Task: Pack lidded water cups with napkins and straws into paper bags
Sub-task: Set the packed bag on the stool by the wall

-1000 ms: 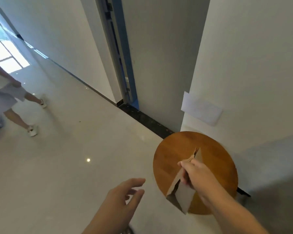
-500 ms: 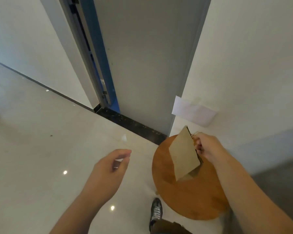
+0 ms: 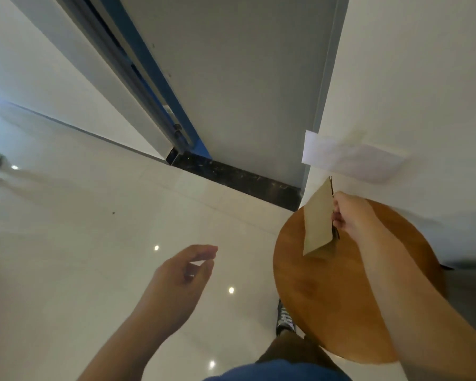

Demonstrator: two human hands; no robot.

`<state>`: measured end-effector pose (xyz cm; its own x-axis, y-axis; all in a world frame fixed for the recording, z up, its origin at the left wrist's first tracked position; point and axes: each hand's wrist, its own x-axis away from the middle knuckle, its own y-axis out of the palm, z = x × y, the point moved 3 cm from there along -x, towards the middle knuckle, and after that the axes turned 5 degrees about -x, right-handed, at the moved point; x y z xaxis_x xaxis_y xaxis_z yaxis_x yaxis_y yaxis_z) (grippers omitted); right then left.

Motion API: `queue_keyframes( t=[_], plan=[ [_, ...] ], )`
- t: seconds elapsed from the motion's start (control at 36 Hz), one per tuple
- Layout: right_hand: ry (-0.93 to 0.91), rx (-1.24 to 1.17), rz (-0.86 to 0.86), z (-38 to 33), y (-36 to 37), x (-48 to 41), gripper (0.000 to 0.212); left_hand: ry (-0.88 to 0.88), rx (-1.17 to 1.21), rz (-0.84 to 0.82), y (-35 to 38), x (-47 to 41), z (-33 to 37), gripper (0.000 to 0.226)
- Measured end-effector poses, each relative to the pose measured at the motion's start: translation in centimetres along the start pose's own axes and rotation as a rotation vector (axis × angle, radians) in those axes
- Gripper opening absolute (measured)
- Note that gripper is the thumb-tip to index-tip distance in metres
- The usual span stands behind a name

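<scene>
A round wooden table (image 3: pixel 327 298) stood close to a white wall (image 3: pixel 423 78). On that wall, just above the far side of the table, a white sheet of paper (image 3: pixel 352 158) was stuck. Past the table, to its left, was a big grey door (image 3: pixel 245 78) with a black strip (image 3: pixel 237 177) along the bottom. A shiny pale floor (image 3: pixel 80 229) spread out to the left of the table. A dark shoe (image 3: pixel 285 318) peeked out from under the table's near edge. The person's right arm reached across the table and hid part of its top. The right hand (image 3: pixel 352 215) pinched the top edge of a brown paper bag (image 3: pixel 318 221) over the far side of the table. The bag looked flat, and I could not see inside it or tell if its low corner touched the wood. The left hand (image 3: pixel 182 273) hung over the floor to the left of the table, fingers loose and holding nothing.
</scene>
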<state>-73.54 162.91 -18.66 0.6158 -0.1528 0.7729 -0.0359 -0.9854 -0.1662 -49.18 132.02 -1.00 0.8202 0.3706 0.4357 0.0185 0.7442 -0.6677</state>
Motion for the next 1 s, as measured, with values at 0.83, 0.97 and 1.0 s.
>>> queue_keyframes(
  t=[0.83, 0.97, 1.0],
  plan=[
    [0.019, 0.081, 0.059, -3.6, -1.6, -3.9, 0.028, 0.11, -0.083, -0.171, -0.5, -7.8, 2.5, 0.027],
    [-0.218, 0.245, 0.181, -2.9, -2.4, 2.6, 0.039, 0.263, -0.12, -0.193, -0.7, -10.7, 4.4, 0.025],
    [-0.26, 0.243, 0.188, -2.7, -2.5, 4.2, 0.044, 0.301, -0.116, -0.195, -0.6, -11.2, 5.0, 0.025]
  ],
)
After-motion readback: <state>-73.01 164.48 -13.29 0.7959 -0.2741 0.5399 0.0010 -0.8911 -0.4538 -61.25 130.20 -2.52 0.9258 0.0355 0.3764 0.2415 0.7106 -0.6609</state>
